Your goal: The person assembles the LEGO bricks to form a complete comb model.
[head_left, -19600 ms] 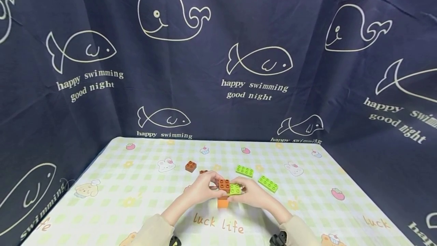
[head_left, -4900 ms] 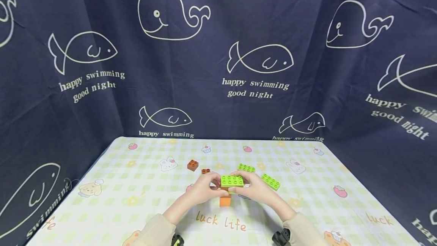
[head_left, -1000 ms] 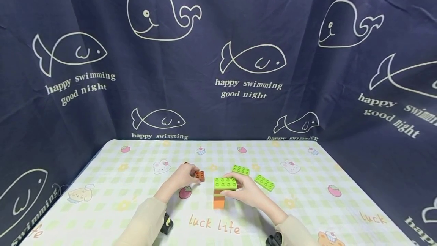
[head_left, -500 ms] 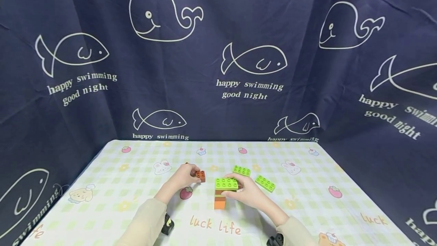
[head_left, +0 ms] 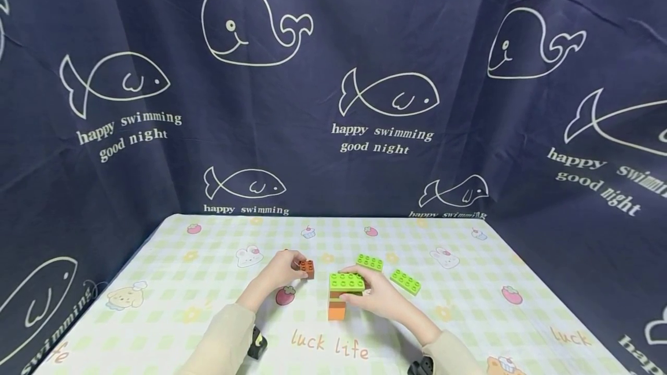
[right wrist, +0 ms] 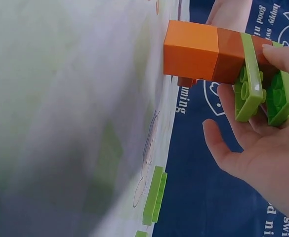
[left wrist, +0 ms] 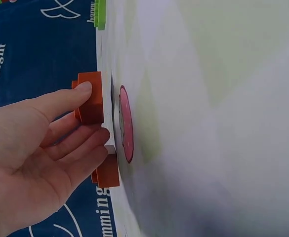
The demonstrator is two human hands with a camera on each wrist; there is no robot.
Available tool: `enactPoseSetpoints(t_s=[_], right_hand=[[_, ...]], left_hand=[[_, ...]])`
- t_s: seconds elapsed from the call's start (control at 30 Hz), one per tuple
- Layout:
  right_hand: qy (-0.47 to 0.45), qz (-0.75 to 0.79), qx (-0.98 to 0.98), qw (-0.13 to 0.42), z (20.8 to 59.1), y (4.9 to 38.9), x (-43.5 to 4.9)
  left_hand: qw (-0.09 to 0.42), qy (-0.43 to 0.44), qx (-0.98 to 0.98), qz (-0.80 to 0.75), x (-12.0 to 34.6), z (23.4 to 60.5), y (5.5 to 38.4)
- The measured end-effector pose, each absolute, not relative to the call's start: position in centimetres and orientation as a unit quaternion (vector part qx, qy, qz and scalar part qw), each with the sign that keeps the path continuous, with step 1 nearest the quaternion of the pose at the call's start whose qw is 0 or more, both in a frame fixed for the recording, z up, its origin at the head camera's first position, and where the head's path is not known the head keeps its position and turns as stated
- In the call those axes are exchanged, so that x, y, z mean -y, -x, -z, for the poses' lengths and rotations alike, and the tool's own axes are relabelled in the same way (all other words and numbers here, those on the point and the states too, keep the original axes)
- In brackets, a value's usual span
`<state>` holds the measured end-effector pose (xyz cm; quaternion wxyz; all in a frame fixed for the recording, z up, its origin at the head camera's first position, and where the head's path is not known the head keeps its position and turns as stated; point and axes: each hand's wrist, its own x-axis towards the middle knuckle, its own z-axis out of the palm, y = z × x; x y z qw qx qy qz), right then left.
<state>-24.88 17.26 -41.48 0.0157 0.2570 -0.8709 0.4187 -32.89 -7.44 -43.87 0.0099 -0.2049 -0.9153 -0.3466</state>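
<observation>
off the stack [head_left: 336, 295] goes the left hand [head_left: 281, 269], beside it a few seconds back and now out at ten o'clock, thumb and fingers pinching a brown brick [head_left: 308, 271]. right hand [head_left: 377, 293] stays put, gripping the upper layers from three o'clock, thumb on the brown between the two greens. so, hands apart, each with its own load, and the stack upright on its orange base [head_left: 336, 312].

what counts now: brown brick at ten o'clock of the stack, low by the tablecloth [head_left: 443, 352], left hand clearly the nearer. it's square on top, no long axis to speak of, while the stack's top green brick [head_left: 346, 280] runs nine to three. has the pinched brick left the cloth? can't tell. another brown brick [left wrist: 109, 174] sits just beyond the lower fingers; one loose green brick [head_left: 370, 262] lies at one o'clock of the stack, a second green brick [head_left: 405, 281] at two.
</observation>
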Motion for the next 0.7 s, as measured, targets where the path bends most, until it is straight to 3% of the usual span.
enactPoseSetpoints(t_s=[0.7], right_hand=[[-0.206,-0.431,0.878,0.022,41.5,24.9,-17.0]], left_hand=[[0.016,0.208,0.906,0.369,7.3,42.5,32.0]])
